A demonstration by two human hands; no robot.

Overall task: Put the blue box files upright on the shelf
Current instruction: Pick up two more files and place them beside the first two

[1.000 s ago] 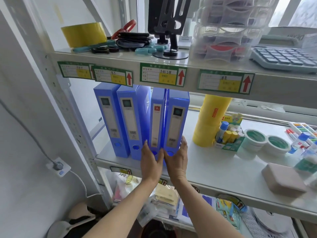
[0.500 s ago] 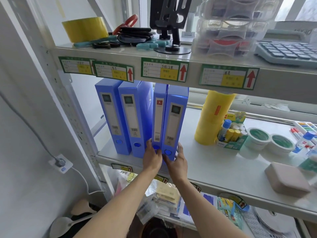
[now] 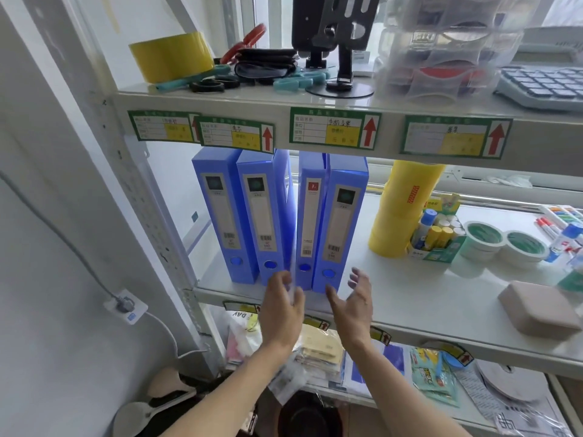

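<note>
1. Neither hand gripped anything; left hand [image 3: 282, 305] and right hand [image 3: 355, 302] hovered with loose, spread fingers just before the file spines.
2. Four blue box files [image 3: 339, 225] stood upright on the shelf [image 3: 410, 298], spines outward; the right pair leaned slightly, apart from the left pair at the top.
3. Risk, in my judgement: the leaning pair could slide or tip sideways, nothing bracing it toward the yellow tape stack [image 3: 400, 212]; a careless hand might nudge it off the front edge.
</note>
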